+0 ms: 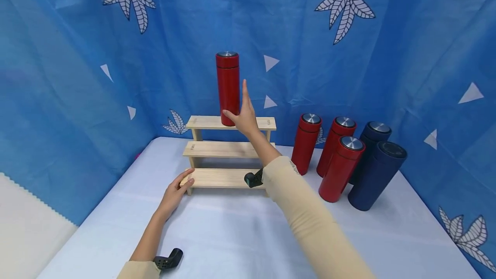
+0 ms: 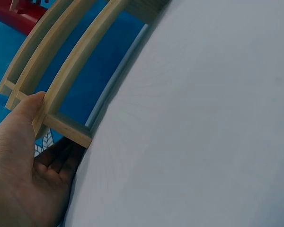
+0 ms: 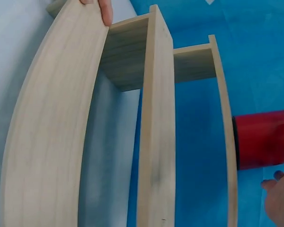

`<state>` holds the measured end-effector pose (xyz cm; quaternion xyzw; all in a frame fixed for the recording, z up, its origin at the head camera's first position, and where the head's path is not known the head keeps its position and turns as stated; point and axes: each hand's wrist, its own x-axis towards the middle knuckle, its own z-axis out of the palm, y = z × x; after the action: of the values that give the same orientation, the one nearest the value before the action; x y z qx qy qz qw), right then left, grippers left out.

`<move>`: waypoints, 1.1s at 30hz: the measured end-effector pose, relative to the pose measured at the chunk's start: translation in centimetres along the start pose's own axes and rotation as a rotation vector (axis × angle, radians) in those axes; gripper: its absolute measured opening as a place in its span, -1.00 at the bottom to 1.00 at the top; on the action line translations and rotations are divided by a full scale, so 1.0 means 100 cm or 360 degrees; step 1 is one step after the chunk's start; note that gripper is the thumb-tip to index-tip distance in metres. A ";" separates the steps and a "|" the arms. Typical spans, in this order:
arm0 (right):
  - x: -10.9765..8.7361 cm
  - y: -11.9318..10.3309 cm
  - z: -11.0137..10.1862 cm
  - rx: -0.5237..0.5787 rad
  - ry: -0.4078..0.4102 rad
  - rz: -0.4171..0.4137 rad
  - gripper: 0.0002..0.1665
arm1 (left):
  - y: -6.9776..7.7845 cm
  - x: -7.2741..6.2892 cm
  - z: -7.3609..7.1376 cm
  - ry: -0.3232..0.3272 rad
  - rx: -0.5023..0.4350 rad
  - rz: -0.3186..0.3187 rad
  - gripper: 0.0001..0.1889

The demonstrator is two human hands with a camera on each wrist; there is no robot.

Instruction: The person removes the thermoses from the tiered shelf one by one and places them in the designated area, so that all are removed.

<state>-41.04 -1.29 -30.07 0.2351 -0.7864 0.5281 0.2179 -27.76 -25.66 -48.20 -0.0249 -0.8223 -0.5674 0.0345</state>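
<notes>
A red thermos bottle with a silver-topped lid stands upright on the top step of a three-tier wooden display stand. My right hand is at the lower right side of this bottle. Its thumb lies across the bottle's front near the base, while a straight finger points up alongside. In the right wrist view the bottle's base meets the top board. My left hand grips the left end of the lowest board, thumb on top and the other fingers partly hidden beneath and behind it.
To the right of the stand, several more bottles stand on the white tabletop: red ones, including the front red bottle, and dark blue ones, including the front blue bottle. Blue patterned cloth hangs behind and at both sides.
</notes>
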 end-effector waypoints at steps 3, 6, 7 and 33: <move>-0.002 0.004 0.002 0.0048 -0.0074 0.0029 0.26 | -0.001 0.001 0.001 0.0011 0.0018 0.0024 -0.42; -0.003 0.005 0.003 0.0060 -0.0120 0.0059 0.26 | -0.001 -0.001 0.001 0.0024 0.0030 0.0026 -0.42; -0.003 0.005 0.003 0.0058 -0.0128 0.0065 0.26 | -0.001 -0.001 0.001 0.0024 0.0033 0.0034 -0.42; -0.040 0.009 -0.018 -0.0228 0.0258 -0.0272 0.19 | -0.005 0.004 0.001 0.0033 0.0038 0.0011 -0.40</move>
<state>-38.22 1.26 -32.44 0.2417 -0.7789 0.4673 0.3412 -28.17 -25.75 -48.70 -0.0213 -0.8286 -0.5577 0.0453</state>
